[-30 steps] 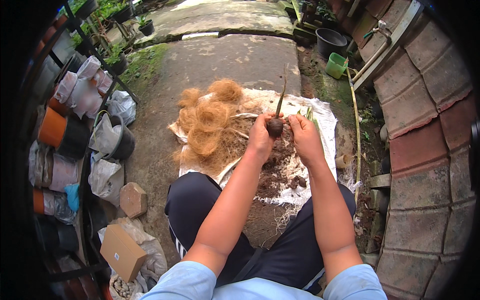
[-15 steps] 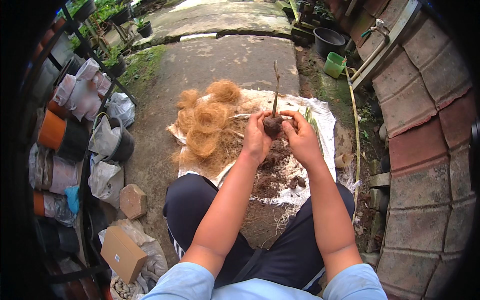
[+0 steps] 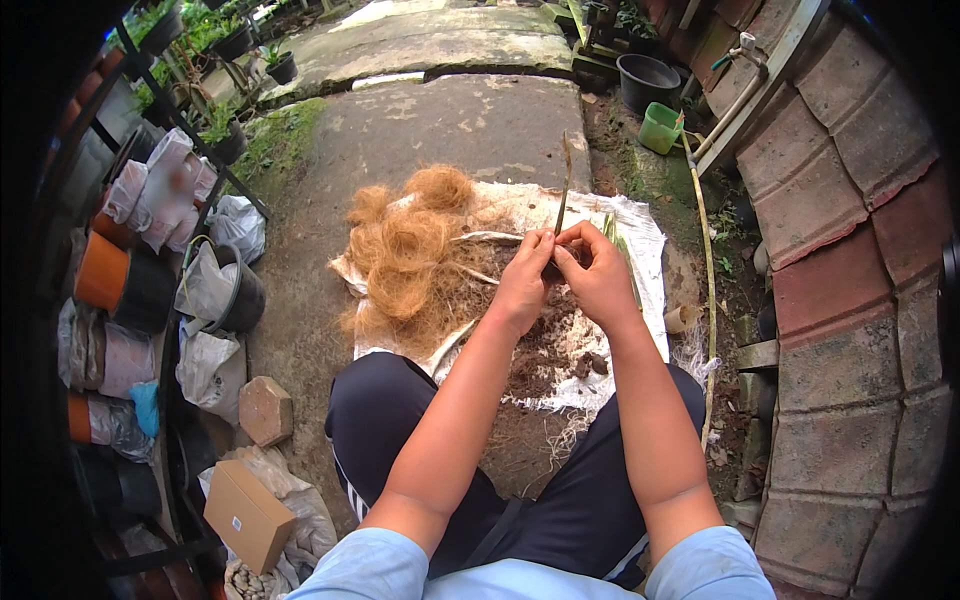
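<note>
Between my two hands, over the white sack, a thin brown plant stem (image 3: pixel 565 182) stands nearly upright, leaning a little right at its top. My left hand (image 3: pixel 527 277) is closed around its base, fingers bent inward. My right hand (image 3: pixel 597 272) closes on the same base from the other side, its thumb and fingertips meeting the left ones. The dark soil ball at the stem's foot is mostly covered by my fingers. Below them, loose brown soil (image 3: pixel 535 375) lies on the white sack (image 3: pixel 648 300). Small dark clods (image 3: pixel 590 365) rest near my right forearm.
Rings of brown coconut fibre (image 3: pixel 405 250) cover the sack's left part. Green cut leaves (image 3: pixel 622 250) lie at its right. Pots and bags fill a rack at left, near a cardboard box (image 3: pixel 248 515). A green container (image 3: pixel 660 128) and black basin (image 3: pixel 648 84) stand far right.
My hands have closed in over the soil ball, which showed plainly between them before. The stem has shifted slightly right and lower, and now leans more to the right.
</note>
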The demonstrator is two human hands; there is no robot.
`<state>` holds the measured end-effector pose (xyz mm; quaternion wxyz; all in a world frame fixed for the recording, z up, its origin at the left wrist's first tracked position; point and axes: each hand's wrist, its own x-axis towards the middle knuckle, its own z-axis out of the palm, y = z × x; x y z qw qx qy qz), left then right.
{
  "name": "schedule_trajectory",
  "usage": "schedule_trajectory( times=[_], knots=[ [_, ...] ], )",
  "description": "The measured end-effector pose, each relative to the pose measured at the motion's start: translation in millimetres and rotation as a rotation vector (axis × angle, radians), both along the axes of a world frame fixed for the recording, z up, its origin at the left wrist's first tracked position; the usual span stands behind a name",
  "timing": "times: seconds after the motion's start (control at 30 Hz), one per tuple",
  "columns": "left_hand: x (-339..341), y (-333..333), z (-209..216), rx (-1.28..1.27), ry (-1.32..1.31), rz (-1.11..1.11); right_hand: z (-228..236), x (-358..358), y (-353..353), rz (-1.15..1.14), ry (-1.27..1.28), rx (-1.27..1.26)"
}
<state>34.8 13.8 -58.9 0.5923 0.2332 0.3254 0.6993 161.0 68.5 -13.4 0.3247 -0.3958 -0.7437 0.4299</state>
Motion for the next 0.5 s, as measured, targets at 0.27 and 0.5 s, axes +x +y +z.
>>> schedule_trajectory(
  times=[0.27,0.5],
  knots=[
    [5,-4,10,-0.012,-0.038,0.025,-7,-3,-2,0.001,0.070,-0.019],
    [0,-4,3,0.045,-0.110,0.081,-10,-9,-9,0.026,0.342,-0.153]
  ],
)
